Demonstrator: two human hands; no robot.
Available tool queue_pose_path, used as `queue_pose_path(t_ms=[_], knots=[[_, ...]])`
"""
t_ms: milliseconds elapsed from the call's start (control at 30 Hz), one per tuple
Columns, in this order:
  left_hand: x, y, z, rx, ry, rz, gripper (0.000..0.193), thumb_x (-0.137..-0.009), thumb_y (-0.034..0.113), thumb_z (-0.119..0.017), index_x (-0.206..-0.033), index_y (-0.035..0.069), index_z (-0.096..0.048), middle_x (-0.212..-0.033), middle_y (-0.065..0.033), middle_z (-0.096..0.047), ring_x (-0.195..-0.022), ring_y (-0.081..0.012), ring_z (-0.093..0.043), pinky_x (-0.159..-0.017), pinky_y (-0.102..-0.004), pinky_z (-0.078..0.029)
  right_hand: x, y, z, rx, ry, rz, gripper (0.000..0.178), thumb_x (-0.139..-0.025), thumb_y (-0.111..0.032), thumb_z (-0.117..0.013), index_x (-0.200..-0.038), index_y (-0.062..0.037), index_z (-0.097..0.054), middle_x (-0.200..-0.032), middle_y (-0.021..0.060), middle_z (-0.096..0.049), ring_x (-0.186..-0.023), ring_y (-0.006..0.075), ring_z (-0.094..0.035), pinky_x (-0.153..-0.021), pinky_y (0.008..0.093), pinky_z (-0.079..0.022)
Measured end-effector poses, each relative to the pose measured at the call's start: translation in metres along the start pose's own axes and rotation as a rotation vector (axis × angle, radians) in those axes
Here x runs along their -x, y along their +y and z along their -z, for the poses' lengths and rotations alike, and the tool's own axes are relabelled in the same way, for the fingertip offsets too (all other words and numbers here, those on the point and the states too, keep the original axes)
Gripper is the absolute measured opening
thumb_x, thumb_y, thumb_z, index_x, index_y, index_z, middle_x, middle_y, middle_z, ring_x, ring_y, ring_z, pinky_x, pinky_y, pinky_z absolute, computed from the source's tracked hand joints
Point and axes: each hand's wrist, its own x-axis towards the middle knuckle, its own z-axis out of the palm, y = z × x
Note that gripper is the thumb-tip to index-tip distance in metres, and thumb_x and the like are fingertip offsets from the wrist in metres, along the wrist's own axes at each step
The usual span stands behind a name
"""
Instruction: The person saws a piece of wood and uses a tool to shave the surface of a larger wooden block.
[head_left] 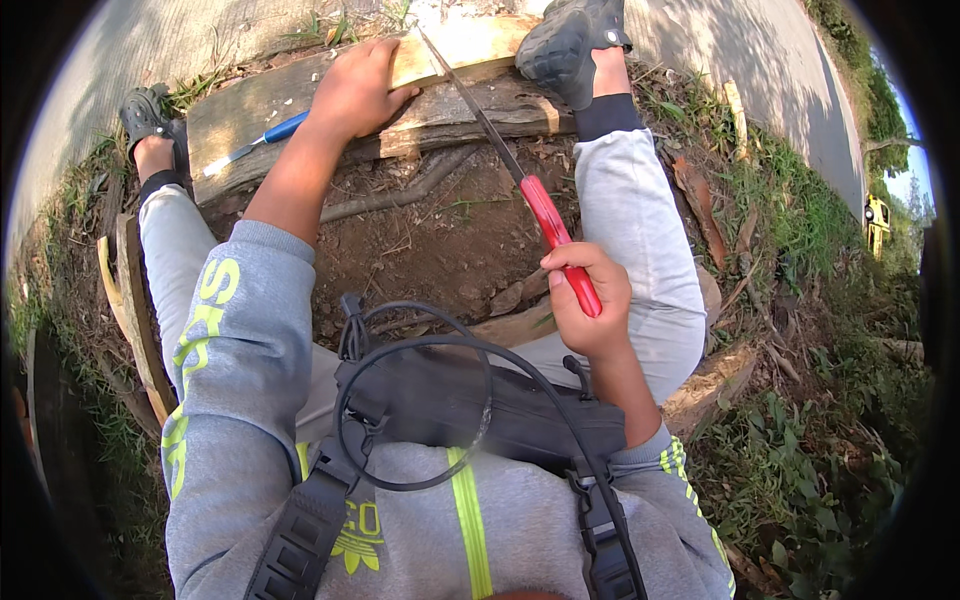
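My right hand is wrapped round the red handle of a folding saw. Its long, narrow blade slants up and left, and the tip end lies across a pale piece of wood. At the left end of that piece, my left hand grips it against a weathered plank, fingers curled over and thumb toward the saw. Strong sunlight washes out the far edge of the pale wood, so any cut there cannot be made out. Left of my left wrist, a blue-handled knife rests on the plank.
My shoes flank the plank, the right one beside the pale wood. Bare soil and a thin branch lie between my legs. A black cable loops over the dark bag at my lap. Paved road runs beyond.
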Motion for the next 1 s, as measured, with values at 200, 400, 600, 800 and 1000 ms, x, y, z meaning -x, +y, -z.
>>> queue_pose_path(t_ms=[200,400,600,800,1000], knots=[[-0.004,0.006,-0.012,-0.153,0.038,-0.037,0.080,-0.097,0.049,-0.077,-0.152,-0.001,-0.049,-0.146,-0.0272,-0.061,-0.138,-0.0429,-0.057,-0.117,-0.0501,-0.047,-0.009,0.002,0.003,0.021,0.069,0.209,0.023,-0.091,0.003,-0.064,-0.110,-0.0075,-0.072,-0.080,0.0052,-0.070,-0.061,0.0138,-0.065,-0.058,0.0287,-0.050],[-0.022,0.024,-0.009,-0.214,-0.139,0.090,0.090,-0.097,0.053,-0.075,-0.161,0.000,-0.042,-0.152,-0.0271,-0.056,-0.143,-0.0426,-0.053,-0.121,-0.0509,-0.043,-0.001,0.013,0.027,-0.083,0.119,0.081,0.023,-0.091,0.004,-0.064,-0.111,-0.0040,-0.071,-0.080,0.0056,-0.070,-0.060,0.0120,-0.061,-0.060,0.0273,-0.049],[-0.017,0.020,-0.021,-0.278,-0.071,0.073,0.089,-0.096,0.053,-0.076,-0.160,0.001,-0.042,-0.150,-0.0270,-0.058,-0.140,-0.0430,-0.055,-0.119,-0.0499,-0.045,0.005,0.011,0.039,-0.201,0.141,0.097,0.025,-0.090,0.005,-0.063,-0.112,-0.0052,-0.071,-0.082,0.0056,-0.070,-0.060,0.0109,-0.061,-0.060,0.0271,-0.049],[-0.015,0.041,-0.015,-0.375,-0.148,0.096,0.086,-0.098,0.045,-0.074,-0.163,0.003,-0.039,-0.161,-0.0275,-0.048,-0.147,-0.0432,-0.050,-0.123,-0.0504,-0.042,0.013,0.012,0.044,-0.287,0.143,0.105,0.025,-0.090,0.005,-0.062,-0.112,-0.0047,-0.071,-0.085,0.0064,-0.072,-0.061,0.0115,-0.062,-0.061,0.0275,-0.050],[0.017,0.102,0.014,-0.462,-0.246,-0.257,0.052,-0.100,0.039,-0.071,-0.141,0.007,-0.065,-0.152,-0.0191,-0.060,-0.142,-0.0350,-0.056,-0.118,-0.0445,-0.047,0.018,0.010,0.051,-0.319,0.171,0.110,0.025,-0.090,0.005,-0.063,-0.112,-0.0043,-0.070,-0.088,0.0075,-0.072,-0.063,0.0128,-0.064,-0.063,0.0281,-0.051]])
